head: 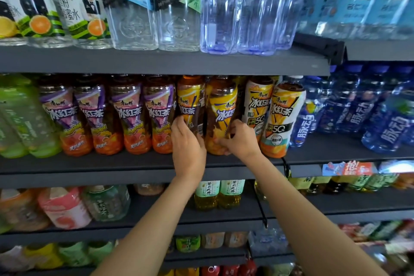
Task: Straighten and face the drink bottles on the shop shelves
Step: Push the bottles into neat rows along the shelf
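Two yellow-labelled iced tea bottles stand side by side on the middle shelf point(134, 163). My left hand point(187, 145) holds the lower part of the left one point(190, 101), whose label is turned so its barcode side faces out. My right hand point(237, 139) grips the lower part of the right one point(220, 110), fingers curled around its base; its label is turned partly sideways. To their right stand two white-and-yellow iced tea bottles point(282, 116), the nearer one leaning slightly.
Purple-labelled iced tea bottles point(94, 114) line the shelf to the left, with green bottles point(20, 119) beyond. Blue drink bottles point(385, 119) fill the right section. Soda and water bottles point(224, 6) stand on the shelf above; tea bottles point(219, 195) sit below.
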